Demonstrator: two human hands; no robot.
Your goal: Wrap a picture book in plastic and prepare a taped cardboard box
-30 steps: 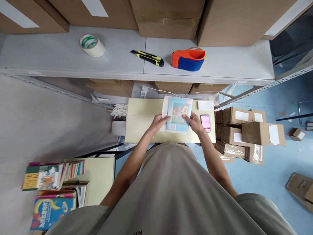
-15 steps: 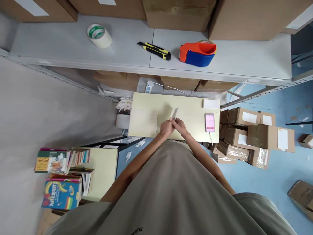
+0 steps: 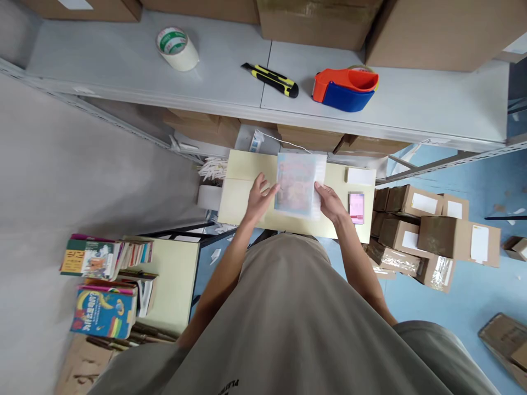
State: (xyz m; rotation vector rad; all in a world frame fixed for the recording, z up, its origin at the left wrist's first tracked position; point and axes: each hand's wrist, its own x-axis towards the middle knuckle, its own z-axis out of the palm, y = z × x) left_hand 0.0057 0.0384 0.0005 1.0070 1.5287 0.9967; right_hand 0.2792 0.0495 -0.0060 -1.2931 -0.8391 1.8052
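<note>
From over here I'm watching the right grip (image 3: 331, 202) pinching the wrapped booklet (image 3: 295, 184) by one edge above the pale surface (image 3: 252, 161), while the left grip (image 3: 259, 198) is hanging open, thumb at the opposite edge, so light, even support is probably suiting the loose wrap (image 3: 320, 167) best

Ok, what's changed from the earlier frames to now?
The wrapped book has been turned over, passing edge-on; its pale wrapper margin is now on the right, not the left. The left hand has loosened, fingers spread, its thumb's contact unclear. The right hand holds the right edge. The tape roll, cutter, tape dispenser and phone stayed put.
</note>
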